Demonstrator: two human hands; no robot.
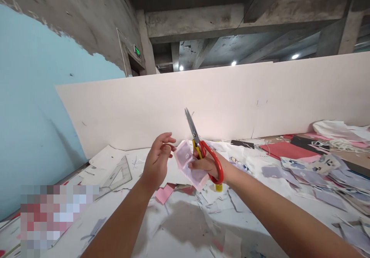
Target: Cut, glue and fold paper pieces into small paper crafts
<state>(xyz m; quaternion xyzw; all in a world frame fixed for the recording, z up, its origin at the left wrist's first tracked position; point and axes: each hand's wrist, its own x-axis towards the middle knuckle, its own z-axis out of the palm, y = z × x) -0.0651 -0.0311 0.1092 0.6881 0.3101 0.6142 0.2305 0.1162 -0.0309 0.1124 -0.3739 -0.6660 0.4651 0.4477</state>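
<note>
My right hand (206, 163) grips scissors (191, 125) with red and yellow handles. Their blades point up and away, the tips only slightly apart. Under the thumb of that same hand is a small lilac fabric piece (183, 158) with a pale pattern and a lighter border. My left hand (157, 159) is just left of the fabric, fingers loosely bent and apart. One fingertip is close to the fabric's edge; whether it touches I cannot tell. Below the hands, a pink scrap (164, 193) lies on the white table (156, 227).
A clear set square (120, 175) lies at the left, near a pixelated patch. Patterned and lilac fabric pieces (312, 177) pile up at the right, with red sheets (283, 150) and white string (343, 145) behind. A white partition (219, 100) stands along the back.
</note>
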